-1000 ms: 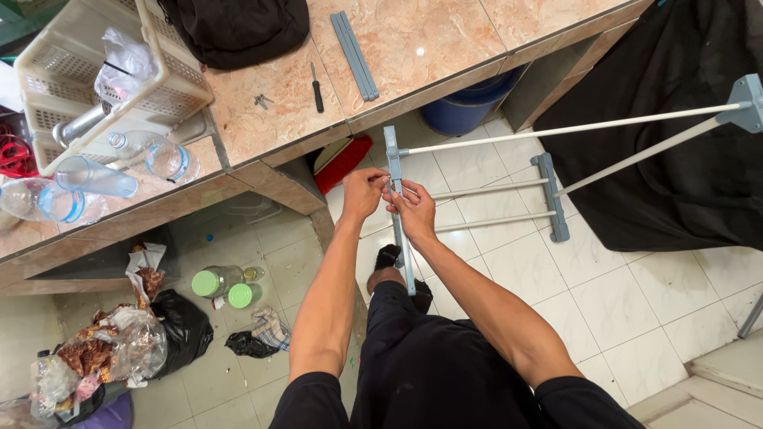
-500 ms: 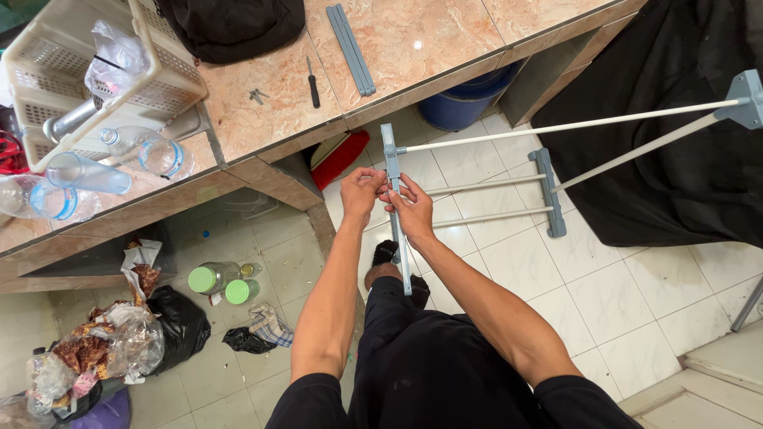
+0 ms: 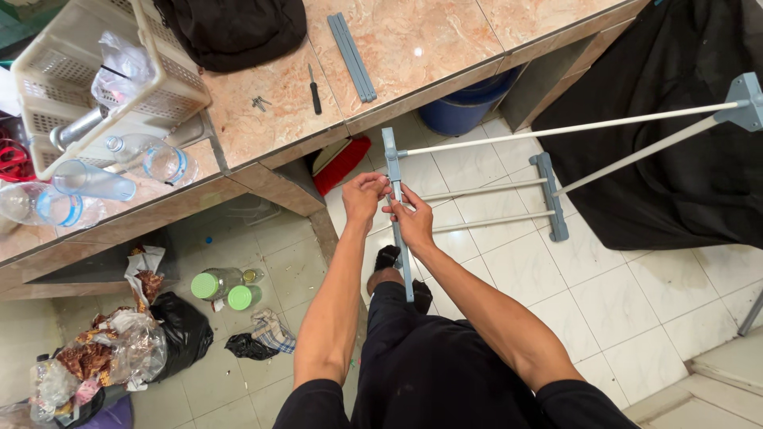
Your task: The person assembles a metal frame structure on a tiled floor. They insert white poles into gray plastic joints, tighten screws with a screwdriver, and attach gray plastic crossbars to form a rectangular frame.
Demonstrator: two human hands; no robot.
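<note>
Compared with a second ago almost nothing has changed: the left hand and the right hand stay closed with the fingers around the grey plastic bar of the drying rack, held upright in front of the knees, so the work at this joint looks still in progress. The white rods reach far to the right over the tiled floor, where room is open, while the edge of the marble counter stands close on the left and far side.
</note>
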